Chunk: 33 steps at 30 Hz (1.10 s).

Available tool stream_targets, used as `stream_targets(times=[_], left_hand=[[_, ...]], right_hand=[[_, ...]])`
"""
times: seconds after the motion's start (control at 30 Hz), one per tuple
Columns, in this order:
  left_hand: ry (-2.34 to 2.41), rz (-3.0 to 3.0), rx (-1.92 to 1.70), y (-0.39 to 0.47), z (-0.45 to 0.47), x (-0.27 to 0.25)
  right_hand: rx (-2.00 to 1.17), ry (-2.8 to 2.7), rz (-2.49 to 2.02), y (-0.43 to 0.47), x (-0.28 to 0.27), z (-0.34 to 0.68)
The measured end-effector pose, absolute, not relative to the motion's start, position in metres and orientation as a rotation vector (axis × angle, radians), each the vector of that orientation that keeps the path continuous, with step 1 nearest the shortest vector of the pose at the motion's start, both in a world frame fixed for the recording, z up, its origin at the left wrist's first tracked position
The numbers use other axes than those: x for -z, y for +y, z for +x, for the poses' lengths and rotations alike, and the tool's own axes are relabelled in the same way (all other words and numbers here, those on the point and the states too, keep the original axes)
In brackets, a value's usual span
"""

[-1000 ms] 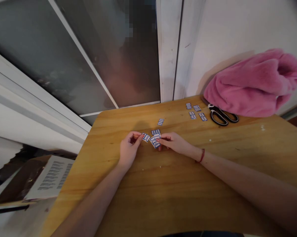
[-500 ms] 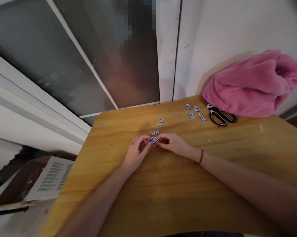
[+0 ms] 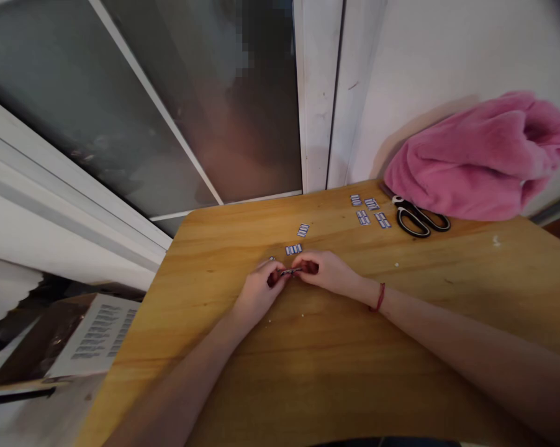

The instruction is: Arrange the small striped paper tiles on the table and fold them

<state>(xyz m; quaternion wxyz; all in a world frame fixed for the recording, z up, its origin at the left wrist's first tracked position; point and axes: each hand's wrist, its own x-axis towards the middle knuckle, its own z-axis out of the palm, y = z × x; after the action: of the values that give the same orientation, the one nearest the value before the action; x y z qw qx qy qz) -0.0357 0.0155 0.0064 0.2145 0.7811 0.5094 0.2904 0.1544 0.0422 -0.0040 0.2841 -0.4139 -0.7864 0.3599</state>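
Note:
Between my two hands is a small blue-and-white printed card (image 3: pixel 290 271), seen nearly edge-on; I cannot tell whether it is one piece or a few stacked. My left hand (image 3: pixel 260 287) pinches its left end with thumb and fingers. Its right end is in the pinch of my right hand (image 3: pixel 326 272), which has a red string bracelet at the wrist. Just beyond the fingers a similar card (image 3: pixel 293 249) lies flat, and another card (image 3: pixel 303 230) lies slightly farther off at a slant. A bit of one more shows behind my left fingers.
Several like cards (image 3: pixel 364 217) lie in a group at the table's back right. Beside them are black-handled scissors (image 3: pixel 420 218), their blades under a pink plush cloth (image 3: pixel 475 161). A framed glass panel (image 3: pixel 256 143) borders the wooden table (image 3: pixel 308 372); an open cardboard box (image 3: pixel 94 335) stands lower left.
The held card has tilted from showing its printed face to nearly edge-on. Both hands keep their grip in almost the same place. A card behind my left fingers has come into view.

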Motion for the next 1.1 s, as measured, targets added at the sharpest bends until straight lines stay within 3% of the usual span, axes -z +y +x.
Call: stream_targets(times=[1.1], left_hand=[[1.335, 2.165, -0.714, 0.0178, -0.0366, -0.0037]], right_hand=[[-0.84, -2.184, -1.2, 0.0386, 0.0, 0.1527]])
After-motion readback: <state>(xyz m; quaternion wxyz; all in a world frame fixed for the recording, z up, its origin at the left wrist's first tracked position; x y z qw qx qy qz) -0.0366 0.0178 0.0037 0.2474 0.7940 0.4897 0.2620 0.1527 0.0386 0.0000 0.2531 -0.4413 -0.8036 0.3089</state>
